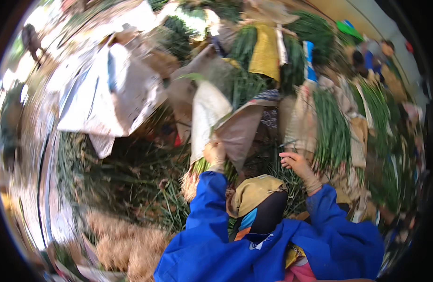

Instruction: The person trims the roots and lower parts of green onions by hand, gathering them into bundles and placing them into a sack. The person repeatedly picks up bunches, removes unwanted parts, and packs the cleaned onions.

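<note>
My left hand (214,151), in a pale glove, closes at the lower edge of a white woven sack (206,112) wrapped around a bundle of green onions (202,167). The bundle's pale roots point down towards me. A second sack flap (239,132), pinkish grey, opens to the right of this hand. My right hand (297,165) is raised apart from the bundle, its pink fingertips bare and partly curled. A thin dark thing shows just above those fingertips; whether they hold it is unclear. Wrapped green onions (331,130) stand beyond that hand.
Loose green leaves (132,176) lie left of the bundle, below a large white sack (121,91). Pale root masses (132,243) are at lower left. A yellow sack (265,53) and more bundles stand ahead. Another person (373,56) is at upper right. My blue-trousered lap is not distinguishable.
</note>
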`<action>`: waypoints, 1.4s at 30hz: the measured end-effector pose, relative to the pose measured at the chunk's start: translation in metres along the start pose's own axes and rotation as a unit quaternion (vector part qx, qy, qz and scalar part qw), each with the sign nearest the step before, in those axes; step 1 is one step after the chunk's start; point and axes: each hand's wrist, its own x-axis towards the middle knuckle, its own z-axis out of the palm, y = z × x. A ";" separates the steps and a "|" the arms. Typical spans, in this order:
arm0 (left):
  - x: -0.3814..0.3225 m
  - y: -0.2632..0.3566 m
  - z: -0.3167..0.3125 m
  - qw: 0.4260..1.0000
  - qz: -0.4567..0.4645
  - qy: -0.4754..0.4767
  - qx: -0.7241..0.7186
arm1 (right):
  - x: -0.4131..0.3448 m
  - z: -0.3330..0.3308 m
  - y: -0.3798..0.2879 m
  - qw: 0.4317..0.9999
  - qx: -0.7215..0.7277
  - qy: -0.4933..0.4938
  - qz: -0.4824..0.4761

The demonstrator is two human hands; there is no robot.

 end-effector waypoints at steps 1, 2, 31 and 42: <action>-0.003 -0.002 -0.003 0.999 0.016 0.036 -0.024 | -0.014 -0.009 -0.002 1.000 0.003 0.017 0.002; -0.006 -0.009 -0.002 0.986 0.056 0.044 -0.151 | -0.027 -0.016 -0.004 0.999 0.024 0.037 0.024; -0.115 -0.095 -0.112 0.981 0.179 -0.065 0.033 | 0.117 0.165 -0.012 0.995 0.000 0.088 -0.051; -0.062 0.010 -0.129 0.872 0.463 -0.058 0.145 | 0.046 0.060 -0.105 0.931 0.102 0.149 -0.316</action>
